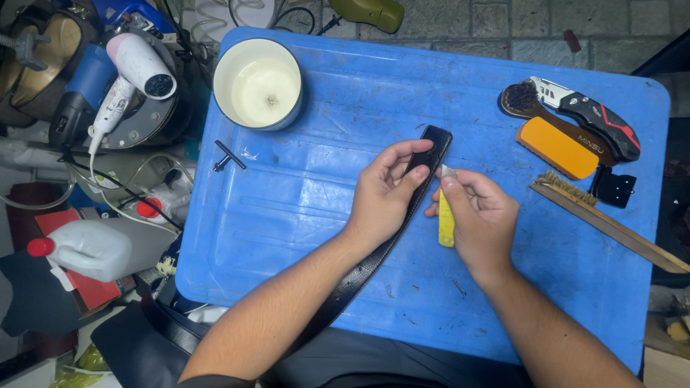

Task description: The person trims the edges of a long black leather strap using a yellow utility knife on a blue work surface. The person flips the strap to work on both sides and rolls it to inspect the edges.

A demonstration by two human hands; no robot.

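Black belt (428, 154) pinned by left hand (384, 190); right hand (480, 215) grips, seemingly, a yellow cutter (446, 223).

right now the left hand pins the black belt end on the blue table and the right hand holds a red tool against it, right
Not quite: the tool in the right hand is yellow, not red, as the head view shows. The rest stands: the left hand holds the black belt end on the blue table.

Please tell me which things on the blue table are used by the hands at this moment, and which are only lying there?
In use:
- belt, held by the left hand
- yellow tool, in the right hand, tip at the belt

Lying about:
- white tub
- folding knife
- orange block
- wire brush
- black buckle
- small black bolt
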